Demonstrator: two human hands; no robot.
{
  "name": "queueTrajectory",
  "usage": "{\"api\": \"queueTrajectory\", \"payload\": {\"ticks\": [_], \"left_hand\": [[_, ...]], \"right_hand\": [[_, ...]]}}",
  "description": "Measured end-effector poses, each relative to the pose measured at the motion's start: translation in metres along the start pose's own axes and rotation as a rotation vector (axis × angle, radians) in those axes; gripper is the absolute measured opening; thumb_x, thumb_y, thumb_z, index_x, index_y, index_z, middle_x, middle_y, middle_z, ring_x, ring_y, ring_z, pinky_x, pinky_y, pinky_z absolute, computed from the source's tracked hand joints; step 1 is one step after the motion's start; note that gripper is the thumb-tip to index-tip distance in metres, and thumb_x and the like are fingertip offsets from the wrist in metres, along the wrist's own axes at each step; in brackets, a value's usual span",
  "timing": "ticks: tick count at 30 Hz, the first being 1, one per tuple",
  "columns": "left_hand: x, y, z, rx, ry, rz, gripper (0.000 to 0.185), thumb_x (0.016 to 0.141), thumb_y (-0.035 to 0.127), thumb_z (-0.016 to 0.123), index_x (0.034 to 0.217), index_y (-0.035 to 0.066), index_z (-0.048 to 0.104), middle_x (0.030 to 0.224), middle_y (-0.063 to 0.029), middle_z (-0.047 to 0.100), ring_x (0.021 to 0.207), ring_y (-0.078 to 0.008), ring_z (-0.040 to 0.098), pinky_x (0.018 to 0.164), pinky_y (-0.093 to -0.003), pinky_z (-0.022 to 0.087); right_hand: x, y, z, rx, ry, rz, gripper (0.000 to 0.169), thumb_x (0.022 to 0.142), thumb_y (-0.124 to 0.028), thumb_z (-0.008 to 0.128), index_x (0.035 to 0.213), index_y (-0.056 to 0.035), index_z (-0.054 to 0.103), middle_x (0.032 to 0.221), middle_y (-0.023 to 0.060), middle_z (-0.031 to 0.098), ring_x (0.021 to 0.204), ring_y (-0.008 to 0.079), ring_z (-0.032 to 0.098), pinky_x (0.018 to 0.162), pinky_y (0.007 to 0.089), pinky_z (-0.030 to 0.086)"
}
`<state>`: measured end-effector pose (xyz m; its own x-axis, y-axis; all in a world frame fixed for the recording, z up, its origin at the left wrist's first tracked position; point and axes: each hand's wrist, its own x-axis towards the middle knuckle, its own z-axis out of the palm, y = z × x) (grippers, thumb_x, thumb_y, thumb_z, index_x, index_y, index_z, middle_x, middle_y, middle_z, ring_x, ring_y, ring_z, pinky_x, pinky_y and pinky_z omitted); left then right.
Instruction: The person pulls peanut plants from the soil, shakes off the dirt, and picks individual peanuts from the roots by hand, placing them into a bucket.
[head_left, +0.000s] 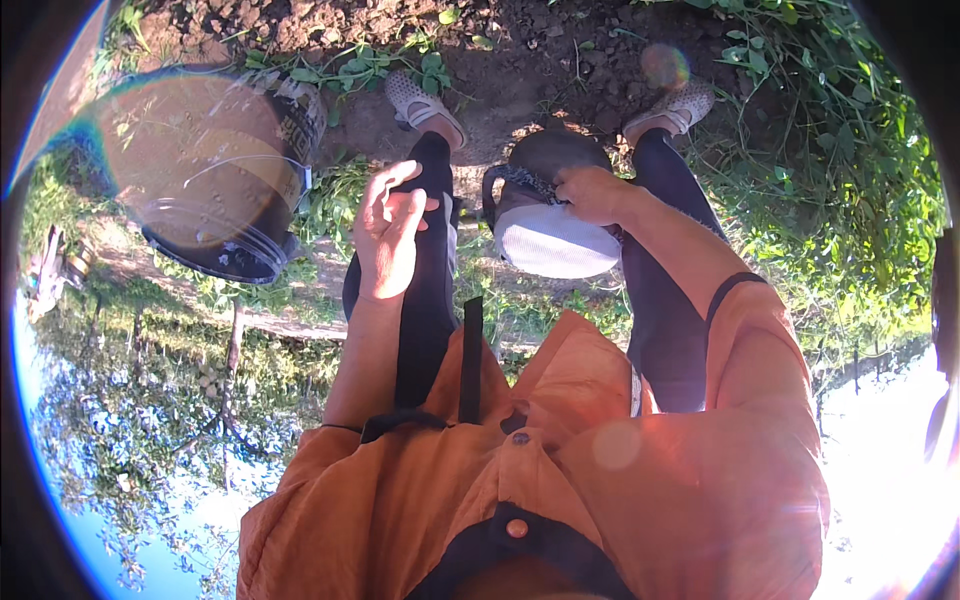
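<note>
My left hand is raised over my left thigh, fingers bent and apart, with nothing visible in it. Between my spread legs is a dark rounded object with a strap loop at its left side and a pale, finely ribbed oval face; I cannot tell whether it is a bag or a cap. My right hand grips its dark edge, and the fingertips are partly hidden against it. A large dark bucket with a thin wire handle and printed writing stands beyond my left hand, partly washed out by lens flare.
Both shoes, the left and the right, rest on bare soil. Dense green plants grow along the right side. Low weeds lie between the bucket and my left leg. Trees show at lower left.
</note>
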<state>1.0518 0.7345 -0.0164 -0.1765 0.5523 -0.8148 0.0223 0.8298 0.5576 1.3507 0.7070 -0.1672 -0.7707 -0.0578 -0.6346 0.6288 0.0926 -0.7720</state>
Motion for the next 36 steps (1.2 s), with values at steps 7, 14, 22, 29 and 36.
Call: {"api": "queueTrajectory", "payload": {"ticks": [7, 14, 22, 29, 36], "left_hand": [[0.034, -0.004, -0.019, -0.149, 0.005, -0.092, 0.033, 0.094, 0.016, 0.059, 0.122, 0.0, 0.057, 0.118, -0.0118, 0.063, 0.084, -0.0121, 0.063, 0.067, -0.0238, 0.044], [0.04, 0.036, -0.023, -0.297, 0.088, 0.026, 0.034, 0.095, 0.015, 0.052, 0.124, -0.003, 0.054, 0.119, -0.0182, 0.061, 0.082, -0.0161, 0.066, 0.064, -0.0232, 0.046], [0.042, 0.035, -0.043, -0.575, 0.262, 0.213, 0.046, 0.096, 0.026, 0.053, 0.13, -0.004, 0.047, 0.125, -0.0224, 0.057, 0.08, -0.017, 0.058, 0.062, -0.0236, 0.043], [0.006, 0.003, -0.05, -0.639, 0.275, 0.54, 0.049, 0.095, 0.031, 0.056, 0.128, -0.005, 0.048, 0.125, -0.0249, 0.055, 0.077, -0.0163, 0.055, 0.054, -0.0214, 0.043], [-0.046, -0.037, -0.041, -0.565, 0.228, 1.056, 0.041, 0.097, 0.024, 0.048, 0.124, -0.006, 0.051, 0.12, -0.0233, 0.059, 0.077, -0.0162, 0.059, 0.058, -0.0224, 0.043]], "right_hand": [[0.03, 0.023, 0.082, -0.174, -0.026, 0.077, 0.014, 0.076, -0.008, 0.059, 0.083, -0.0053, 0.071, 0.106, 0.0126, 0.058, 0.101, 0.029, 0.059, 0.083, 0.0427, 0.05], [0.031, 0.005, 0.096, -0.22, 0.177, -0.035, 0.023, 0.076, -0.014, 0.062, 0.097, -0.0077, 0.065, 0.103, 0.0077, 0.056, 0.103, 0.024, 0.054, 0.091, 0.0411, 0.04], [0.044, 0.039, 0.14, -0.072, 0.537, -0.162, 0.046, 0.067, -0.019, 0.069, 0.111, -0.0114, 0.06, 0.118, 0.0056, 0.056, 0.114, 0.0263, 0.053, 0.096, 0.0477, 0.034], [0.063, 0.07, 0.118, -0.186, 0.315, -0.431, 0.044, 0.072, -0.023, 0.068, 0.113, -0.0088, 0.06, 0.118, 0.0086, 0.056, 0.113, 0.0296, 0.054, 0.092, 0.0459, 0.042], [0.077, 0.094, 0.147, -0.409, 0.202, -0.525, 0.042, 0.074, -0.025, 0.067, 0.113, -0.0082, 0.061, 0.117, 0.0098, 0.056, 0.113, 0.0303, 0.054, 0.091, 0.0441, 0.045]]}}
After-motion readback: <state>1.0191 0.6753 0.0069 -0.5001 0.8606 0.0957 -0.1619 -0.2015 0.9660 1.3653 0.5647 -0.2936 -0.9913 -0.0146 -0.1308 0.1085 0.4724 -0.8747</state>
